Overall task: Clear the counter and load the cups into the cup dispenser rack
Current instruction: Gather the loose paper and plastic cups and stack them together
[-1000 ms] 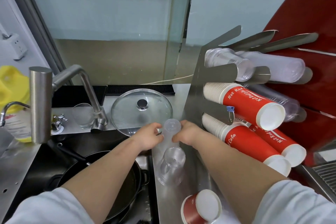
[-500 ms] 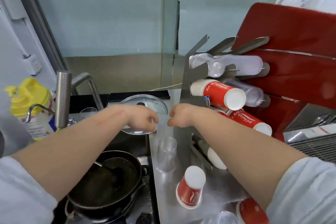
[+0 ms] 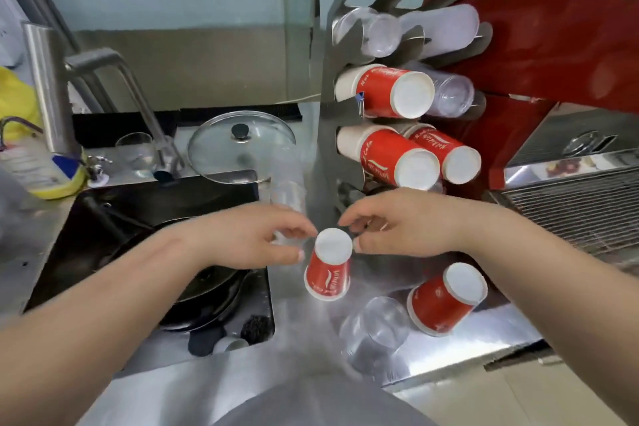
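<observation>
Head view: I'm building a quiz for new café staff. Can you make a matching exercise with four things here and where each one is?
Things:
1. pan
2. glass lid
3. red cup
4. yellow-capped bottle

Places:
A. upside down on the counter, between the two hands
B. far left, beside the tap
C. in the sink
D. behind the sink, left of the rack

Pairs: 1-C, 2-D, 3-A, 4-B
</observation>
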Available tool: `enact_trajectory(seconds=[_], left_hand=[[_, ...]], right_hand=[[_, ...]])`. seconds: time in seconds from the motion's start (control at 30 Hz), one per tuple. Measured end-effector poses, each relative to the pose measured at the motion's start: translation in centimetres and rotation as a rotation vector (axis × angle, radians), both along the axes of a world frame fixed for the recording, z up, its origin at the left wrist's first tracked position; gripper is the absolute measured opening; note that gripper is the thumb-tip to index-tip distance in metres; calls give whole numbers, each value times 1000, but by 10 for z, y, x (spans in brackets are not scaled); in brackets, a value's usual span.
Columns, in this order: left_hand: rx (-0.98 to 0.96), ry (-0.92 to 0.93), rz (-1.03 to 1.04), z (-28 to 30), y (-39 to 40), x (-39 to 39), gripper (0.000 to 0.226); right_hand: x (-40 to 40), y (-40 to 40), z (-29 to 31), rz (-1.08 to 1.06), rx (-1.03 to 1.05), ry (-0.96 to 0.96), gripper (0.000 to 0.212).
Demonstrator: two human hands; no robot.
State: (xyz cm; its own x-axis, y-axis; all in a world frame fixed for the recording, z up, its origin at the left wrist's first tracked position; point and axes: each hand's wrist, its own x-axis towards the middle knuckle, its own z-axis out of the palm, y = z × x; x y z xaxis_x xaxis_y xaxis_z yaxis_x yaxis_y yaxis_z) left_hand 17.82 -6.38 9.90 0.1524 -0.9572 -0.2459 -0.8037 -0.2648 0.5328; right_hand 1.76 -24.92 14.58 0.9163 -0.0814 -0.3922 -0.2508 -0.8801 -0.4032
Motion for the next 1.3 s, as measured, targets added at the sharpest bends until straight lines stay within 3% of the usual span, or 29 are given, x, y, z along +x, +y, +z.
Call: enact_trajectory(seconds=[0.13, 0.37, 0.5, 0.7, 0.83, 1.1, 1.3], left_hand=[[-86, 158, 78, -35, 6, -45, 49], [-137, 279, 128, -76, -4, -98, 66], [-159, 249, 156, -88, -9, -113, 73], [-231, 132, 67, -72, -43, -124, 65], [-207, 28, -10, -61, -87, -133, 67], [0, -113, -64, -75, -144, -145, 62], [-22, -16, -27, -81, -146, -147, 58]], right_hand=[[-47, -3, -32, -167, 194, -77, 31], [-94, 9, -81, -240, 254, -188, 54], [-102, 14, -94, -203, 184, -250, 60], [-120, -9, -94, -379, 12, -430, 52], [-134, -29, -98, -474, -104, -377, 60], [-146, -41, -111, -611, 43, -238, 79], [-146, -46, -108, -653, 83, -275, 82]])
